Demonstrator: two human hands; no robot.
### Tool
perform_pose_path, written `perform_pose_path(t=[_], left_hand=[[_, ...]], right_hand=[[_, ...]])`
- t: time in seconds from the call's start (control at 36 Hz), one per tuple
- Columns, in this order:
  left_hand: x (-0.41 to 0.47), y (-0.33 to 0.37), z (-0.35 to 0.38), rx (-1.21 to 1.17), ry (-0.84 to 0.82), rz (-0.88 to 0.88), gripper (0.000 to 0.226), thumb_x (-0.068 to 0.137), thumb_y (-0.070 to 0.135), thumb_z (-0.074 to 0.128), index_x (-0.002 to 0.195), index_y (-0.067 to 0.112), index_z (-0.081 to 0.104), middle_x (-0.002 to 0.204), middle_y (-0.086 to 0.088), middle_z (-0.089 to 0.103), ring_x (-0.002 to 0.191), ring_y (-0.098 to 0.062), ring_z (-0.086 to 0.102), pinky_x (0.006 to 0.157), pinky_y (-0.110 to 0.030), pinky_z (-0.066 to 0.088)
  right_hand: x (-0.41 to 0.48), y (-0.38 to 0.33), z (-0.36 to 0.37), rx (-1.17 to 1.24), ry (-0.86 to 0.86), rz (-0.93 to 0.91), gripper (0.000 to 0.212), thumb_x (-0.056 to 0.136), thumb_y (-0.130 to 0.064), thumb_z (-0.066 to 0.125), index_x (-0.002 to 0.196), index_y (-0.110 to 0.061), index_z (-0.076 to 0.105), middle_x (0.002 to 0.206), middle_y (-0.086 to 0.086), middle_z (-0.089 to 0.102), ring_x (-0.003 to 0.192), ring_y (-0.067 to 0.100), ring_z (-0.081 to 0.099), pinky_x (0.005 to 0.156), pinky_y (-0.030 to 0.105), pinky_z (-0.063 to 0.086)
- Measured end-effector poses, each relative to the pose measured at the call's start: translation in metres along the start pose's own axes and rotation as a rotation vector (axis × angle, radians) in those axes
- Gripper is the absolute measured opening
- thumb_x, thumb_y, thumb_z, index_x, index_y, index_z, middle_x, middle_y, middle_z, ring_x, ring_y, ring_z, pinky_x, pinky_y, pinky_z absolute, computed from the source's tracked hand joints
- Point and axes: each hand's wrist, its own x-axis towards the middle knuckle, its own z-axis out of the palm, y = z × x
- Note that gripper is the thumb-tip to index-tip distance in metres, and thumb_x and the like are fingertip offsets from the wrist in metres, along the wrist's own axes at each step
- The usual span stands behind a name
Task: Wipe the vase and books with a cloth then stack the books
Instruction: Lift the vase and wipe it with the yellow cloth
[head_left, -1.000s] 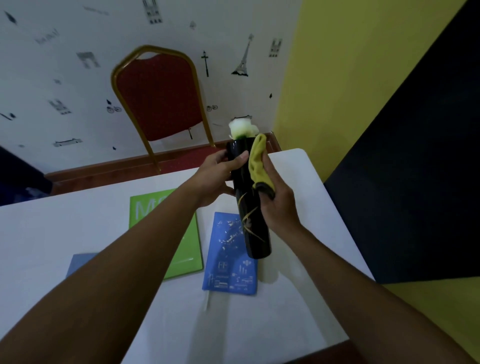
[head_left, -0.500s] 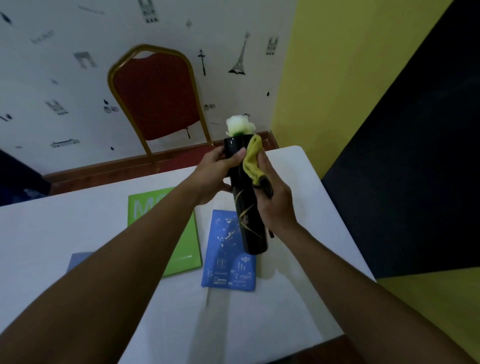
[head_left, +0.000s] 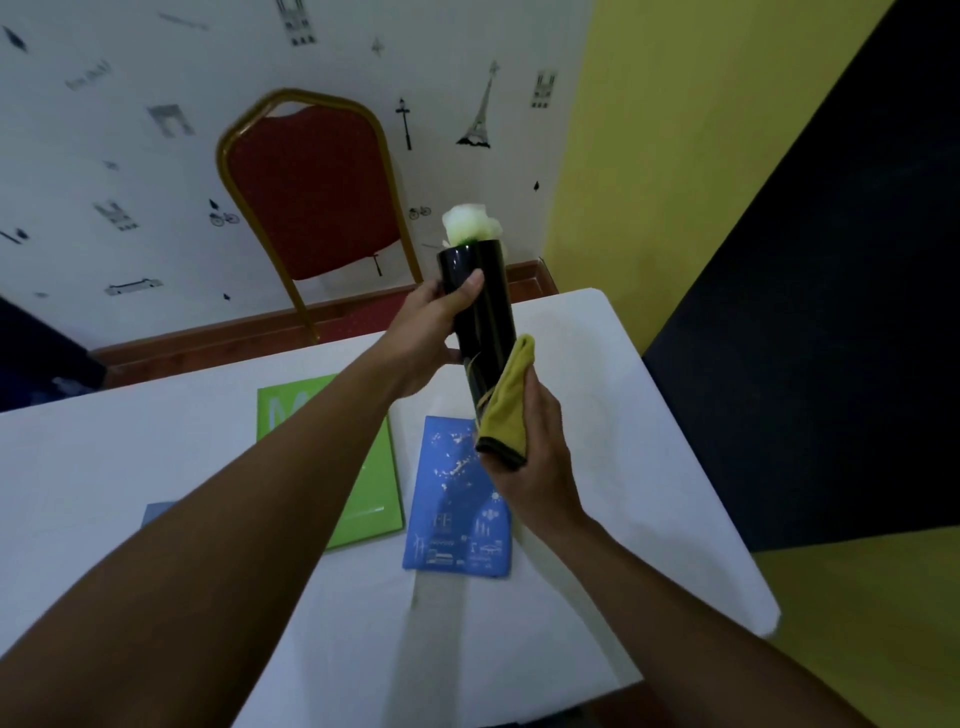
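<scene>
White tabletop (head_left: 597, 364) below, pale wallpaper with small black landmark prints behind. Tall, glossy black cylindrical vase (head_left: 480, 322) leaning slightly left at the top, with a soft white bloom (head_left: 467, 226) poking out of the mouth. Gripped just under the rim by the left hand (head_left: 421, 338), thumb across the front, fingers wrapped round the back. Lower on the vase's right side, a folded yellow cloth (head_left: 506, 410) with a dark edge, nappy-looking, pressed to the glaze by the right hand (head_left: 535, 457), which holds it against the palm. Vase base hidden behind cloth and hand. Flat below the vase, blue book (head_left: 457, 514) with white line drawings; left of it, shiny green book (head_left: 374, 488); further left, corner of a grey-blue book (head_left: 156, 514). Beyond the vase, red-padded chair (head_left: 311, 192) with a gold frame.
</scene>
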Motion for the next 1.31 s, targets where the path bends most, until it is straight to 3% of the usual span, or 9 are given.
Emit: perform_pose_path(t=[0.22, 0.39, 0.58, 0.72, 0.83, 0.97, 1.14, 1.25, 1.31], left_hand=[[0.003, 0.001, 0.008, 0.165, 0.192, 0.036, 0.054, 0.088, 0.047, 0.078, 0.128, 0.016, 0.061, 0.117, -0.006, 0.072, 0.102, -0.022, 0.073, 0.08, -0.046, 0.064], [-0.004, -0.004, 0.001, 0.14, 0.126, 0.094, 0.048, 0.094, 0.037, 0.074, 0.133, 0.013, 0.06, 0.121, -0.007, 0.074, 0.105, -0.023, 0.076, 0.08, -0.046, 0.065], [-0.011, -0.002, 0.003, 0.113, -0.009, 0.1, 0.042, 0.098, 0.025, 0.07, 0.136, 0.011, 0.057, 0.126, -0.011, 0.072, 0.112, -0.028, 0.074, 0.082, -0.056, 0.064], [-0.011, 0.007, -0.002, 0.037, -0.008, 0.109, 0.045, 0.101, 0.024, 0.065, 0.143, 0.012, 0.052, 0.132, -0.013, 0.069, 0.118, -0.031, 0.071, 0.086, -0.059, 0.062], [-0.009, 0.011, -0.006, -0.001, 0.008, 0.107, 0.044, 0.103, 0.022, 0.062, 0.144, 0.011, 0.05, 0.131, -0.011, 0.069, 0.117, -0.029, 0.071, 0.085, -0.055, 0.063], [-0.007, 0.006, 0.002, -0.01, 0.006, 0.075, 0.047, 0.104, 0.026, 0.06, 0.147, 0.013, 0.046, 0.135, -0.009, 0.068, 0.119, -0.027, 0.07, 0.086, -0.051, 0.063], [0.001, 0.007, 0.017, 0.142, 0.045, 0.052, 0.059, 0.094, 0.056, 0.066, 0.142, 0.025, 0.048, 0.129, 0.001, 0.065, 0.116, -0.021, 0.066, 0.084, -0.051, 0.06], [0.006, 0.006, 0.017, 0.275, 0.277, 0.062, 0.102, 0.059, 0.078, 0.082, 0.138, 0.022, 0.05, 0.122, -0.002, 0.068, 0.105, -0.023, 0.072, 0.077, -0.046, 0.065], [0.01, 0.005, 0.012, 0.265, 0.316, 0.065, 0.098, 0.062, 0.069, 0.086, 0.137, 0.018, 0.049, 0.123, -0.004, 0.067, 0.105, -0.024, 0.071, 0.08, -0.046, 0.065]], right_hand=[[-0.012, 0.003, 0.003, -0.122, 0.04, -0.134, 0.072, 0.102, -0.043, 0.049, 0.163, -0.027, 0.013, 0.165, 0.012, 0.026, 0.151, 0.032, 0.035, 0.106, 0.05, 0.054], [0.018, -0.013, -0.014, 0.085, -0.046, -0.081, 0.069, 0.097, -0.015, 0.044, 0.163, -0.017, 0.022, 0.168, 0.004, 0.027, 0.155, 0.015, 0.026, 0.123, 0.022, 0.027], [0.086, -0.036, -0.041, 0.179, -0.024, -0.056, 0.073, 0.097, 0.003, 0.049, 0.162, -0.02, 0.027, 0.157, -0.034, 0.024, 0.144, -0.016, 0.026, 0.114, 0.011, 0.032], [0.045, -0.013, -0.028, 0.062, -0.039, -0.11, 0.076, 0.094, 0.0, 0.051, 0.163, -0.015, 0.022, 0.169, 0.0, 0.026, 0.156, 0.013, 0.025, 0.122, 0.02, 0.026], [0.004, 0.012, -0.015, 0.069, -0.055, -0.087, 0.072, 0.101, -0.02, 0.056, 0.163, -0.009, 0.019, 0.169, 0.004, 0.027, 0.154, 0.019, 0.03, 0.122, 0.032, 0.036], [-0.002, 0.009, -0.009, 0.054, -0.017, 0.018, 0.107, 0.086, -0.029, 0.083, 0.164, -0.019, 0.011, 0.154, 0.006, 0.042, 0.137, 0.02, 0.048, 0.104, 0.038, 0.053], [0.005, 0.004, -0.008, -0.176, 0.116, -0.092, 0.1, 0.086, -0.045, 0.077, 0.162, -0.018, 0.018, 0.152, 0.013, 0.041, 0.135, 0.029, 0.051, 0.088, 0.045, 0.062], [0.005, 0.002, -0.003, -0.297, 0.126, -0.172, 0.084, 0.093, -0.051, 0.066, 0.16, -0.019, 0.026, 0.158, 0.018, 0.038, 0.139, 0.034, 0.047, 0.097, 0.049, 0.057], [0.005, 0.001, -0.004, -0.275, 0.088, -0.205, 0.071, 0.102, -0.052, 0.051, 0.159, -0.016, 0.03, 0.161, 0.02, 0.036, 0.142, 0.036, 0.043, 0.107, 0.044, 0.051]])
